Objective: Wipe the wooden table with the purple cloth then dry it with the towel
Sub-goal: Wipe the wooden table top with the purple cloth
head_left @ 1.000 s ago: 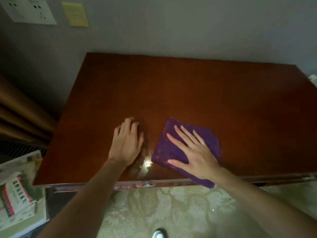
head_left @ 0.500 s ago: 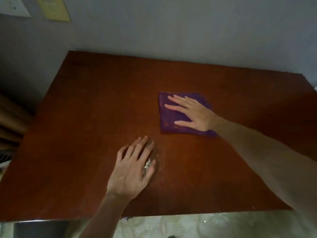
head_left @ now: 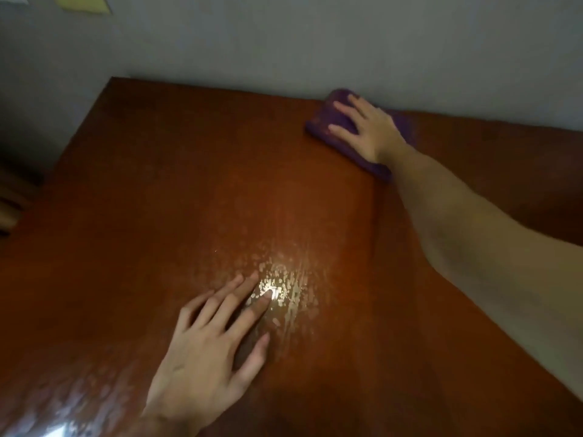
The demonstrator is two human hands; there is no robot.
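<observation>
Since a moment ago, our right hand (head_left: 367,127) has slid the cloth (head_left: 328,123) from mid-table to the far edge, where it is now touching the wall (head_left: 315,42). We are pressing it flat against the table (head_left: 157,184), fingers spread and palm down, not gripping it. Well apart, nearer us, our left hand (head_left: 205,348) is resting open and flat on the wood, holding nothing. Wet streaks (head_left: 284,288) are glinting just beyond its fingertips.

Dim, warm cast. Overhead glare spot on wet wooden table (head_left: 157,184) near centre; soft motion blur, wide-angle edge warping.
</observation>
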